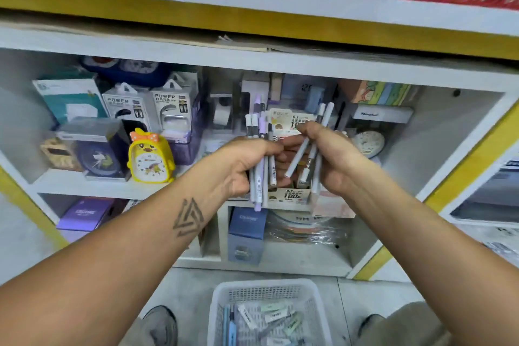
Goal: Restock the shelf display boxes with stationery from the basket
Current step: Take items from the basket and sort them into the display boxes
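While my left hand (247, 166) grips a pen bundle (259, 154) and my right hand (331, 157) grips more pens (314, 149), white shelving (252, 60) faces me; the basket (269, 289) sits on grey floor (191, 284).

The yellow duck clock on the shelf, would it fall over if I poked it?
Probably not from a gentle poke: the yellow duck clock stands upright on a wide, flat bottom. It looks like light plastic, so it might slide instead. Poked high near its bow, it could tip backward.
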Available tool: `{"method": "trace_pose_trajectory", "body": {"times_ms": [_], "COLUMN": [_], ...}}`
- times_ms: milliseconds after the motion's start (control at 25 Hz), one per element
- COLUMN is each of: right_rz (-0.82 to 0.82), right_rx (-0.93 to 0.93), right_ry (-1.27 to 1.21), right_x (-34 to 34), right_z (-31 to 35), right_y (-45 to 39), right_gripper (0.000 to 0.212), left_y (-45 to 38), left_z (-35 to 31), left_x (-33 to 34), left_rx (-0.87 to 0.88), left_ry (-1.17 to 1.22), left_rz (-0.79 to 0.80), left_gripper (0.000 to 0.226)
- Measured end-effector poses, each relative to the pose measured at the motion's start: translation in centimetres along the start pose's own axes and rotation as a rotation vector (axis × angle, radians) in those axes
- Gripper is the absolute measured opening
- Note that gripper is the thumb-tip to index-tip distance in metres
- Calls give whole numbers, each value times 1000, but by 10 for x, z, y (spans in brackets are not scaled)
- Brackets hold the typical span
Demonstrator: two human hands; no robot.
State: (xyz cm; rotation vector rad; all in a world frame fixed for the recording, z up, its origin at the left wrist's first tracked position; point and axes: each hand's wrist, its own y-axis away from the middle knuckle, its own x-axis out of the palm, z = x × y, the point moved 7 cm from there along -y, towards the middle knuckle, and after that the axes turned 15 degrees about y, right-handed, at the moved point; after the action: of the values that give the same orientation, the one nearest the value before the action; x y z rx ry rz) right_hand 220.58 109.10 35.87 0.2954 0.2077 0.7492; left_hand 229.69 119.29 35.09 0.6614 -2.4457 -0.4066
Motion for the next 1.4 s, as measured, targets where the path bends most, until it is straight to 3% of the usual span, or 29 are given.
{"method": "trace_pose_trajectory", "body": {"times_ms": [80,240,400,520,760,920,1120,1400], "right_rz": [-60,-97,-172,-174,-251,-246,-282,-19], "right_rx": [-35,-16,-66,-104,-149,-229,-255,-192], "right_ry": [-32,-32,110,155,349,480,556,121], "right_x": [-18,-37,-41,-37,-37,-35,-45,-64], "right_z": [-1,-8,-6,-3,5,13,16,14], "right_y": [2,9,10,12,15,14,13,14], "right_gripper": [46,22,27,30,45,58,52,29], "left_y": [-2,-4,-10,-10,-8,-9,-8,-8], "left_z": [7,26,33,37,35,25,19,13], "left_x": [23,56,63,65,65,59,59,66], "left_rx": [54,55,61,36,69,158,239,331], "left_ry": [2,38,187,258,271,298,224,83], "left_rz": [20,58,53,57,63,59,88,62], "left_gripper": [21,24,17,24,33,20,18,14]}}
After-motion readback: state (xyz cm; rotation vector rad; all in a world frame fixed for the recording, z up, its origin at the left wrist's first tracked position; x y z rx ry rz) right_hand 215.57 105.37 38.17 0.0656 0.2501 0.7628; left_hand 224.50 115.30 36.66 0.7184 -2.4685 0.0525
